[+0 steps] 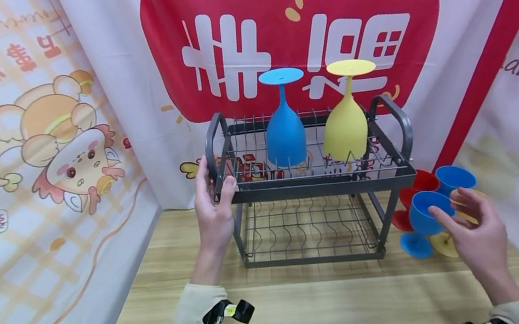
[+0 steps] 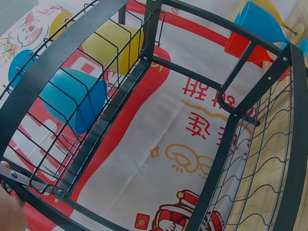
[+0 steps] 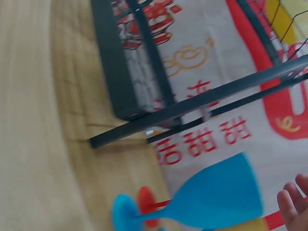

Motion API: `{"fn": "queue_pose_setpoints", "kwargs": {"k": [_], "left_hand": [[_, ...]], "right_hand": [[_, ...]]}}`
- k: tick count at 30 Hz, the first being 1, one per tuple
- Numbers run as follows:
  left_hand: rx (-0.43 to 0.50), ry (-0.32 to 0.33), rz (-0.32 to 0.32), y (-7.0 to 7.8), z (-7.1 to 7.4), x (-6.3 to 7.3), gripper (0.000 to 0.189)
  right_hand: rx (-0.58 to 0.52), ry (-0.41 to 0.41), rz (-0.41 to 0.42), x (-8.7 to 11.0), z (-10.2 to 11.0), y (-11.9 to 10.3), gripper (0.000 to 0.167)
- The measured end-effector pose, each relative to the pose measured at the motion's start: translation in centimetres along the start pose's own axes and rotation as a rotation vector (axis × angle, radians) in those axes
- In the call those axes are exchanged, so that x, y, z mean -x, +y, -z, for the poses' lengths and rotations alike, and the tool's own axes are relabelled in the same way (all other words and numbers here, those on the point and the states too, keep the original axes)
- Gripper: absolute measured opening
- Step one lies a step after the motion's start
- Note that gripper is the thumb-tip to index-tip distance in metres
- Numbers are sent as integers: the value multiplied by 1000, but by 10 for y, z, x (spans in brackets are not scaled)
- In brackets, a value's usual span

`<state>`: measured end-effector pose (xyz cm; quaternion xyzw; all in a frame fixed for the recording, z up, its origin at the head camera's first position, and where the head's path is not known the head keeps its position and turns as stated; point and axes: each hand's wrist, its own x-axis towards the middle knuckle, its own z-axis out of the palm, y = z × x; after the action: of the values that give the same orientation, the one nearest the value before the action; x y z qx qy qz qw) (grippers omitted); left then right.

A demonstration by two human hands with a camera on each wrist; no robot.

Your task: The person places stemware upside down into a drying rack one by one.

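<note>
My left hand (image 1: 214,212) grips the left end of a dark two-tier wire dish rack (image 1: 313,190), its thumb over the upper rim. Upside down on the upper tier stand a blue plastic goblet (image 1: 285,133) and a yellow goblet (image 1: 346,127), bases up. At the rack's right, my right hand (image 1: 480,228) hovers with loosely bent fingers by the rim of an upright blue goblet (image 1: 426,213). In the right wrist view, fingertips (image 3: 288,204) show a gap from that blue goblet (image 3: 216,197).
Behind the near blue goblet stand a red goblet (image 1: 424,181), another blue goblet (image 1: 456,178) and a yellow one (image 1: 442,244), partly hidden. The rack stands on a wood-grain table (image 1: 286,313). Printed cloth (image 1: 130,91) hangs behind and at both sides.
</note>
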<state>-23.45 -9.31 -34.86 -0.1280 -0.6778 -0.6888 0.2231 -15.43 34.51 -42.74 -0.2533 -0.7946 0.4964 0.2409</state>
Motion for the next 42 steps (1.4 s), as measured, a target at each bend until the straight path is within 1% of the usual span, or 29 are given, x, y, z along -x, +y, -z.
{"fn": "queue_pose_setpoints", "kwargs": {"k": [4, 8, 11, 16, 22, 25, 28, 33, 36, 42], "left_hand": [[-3, 4, 7, 0, 0, 1, 68], [2, 5, 3, 0, 0, 1, 68], [10, 1, 0, 0, 0, 1, 68], [19, 10, -6, -2, 1, 0, 68], [18, 8, -14, -3, -1, 0, 68], [15, 2, -3, -3, -3, 1, 69], [18, -3, 6, -4, -4, 1, 69], [31, -1, 5, -3, -5, 1, 68], [26, 9, 8, -2, -5, 1, 69], [8, 22, -4, -1, -3, 1, 70]], "right_hand": [[31, 14, -69, 5, -7, 20, 82], [32, 39, -106, 8, -13, 38, 88], [19, 58, -133, 8, -15, 47, 91], [-6, 26, -193, 3, -21, 55, 98], [7, -13, -253, -1, -28, 65, 105], [14, -16, -256, 0, -31, 70, 105], [15, 0, -253, -1, -34, 72, 103], [15, 23, -218, -4, -40, 72, 104], [13, 8, -201, -8, -45, 72, 106], [-12, -36, -214, -13, -55, 76, 112]]}}
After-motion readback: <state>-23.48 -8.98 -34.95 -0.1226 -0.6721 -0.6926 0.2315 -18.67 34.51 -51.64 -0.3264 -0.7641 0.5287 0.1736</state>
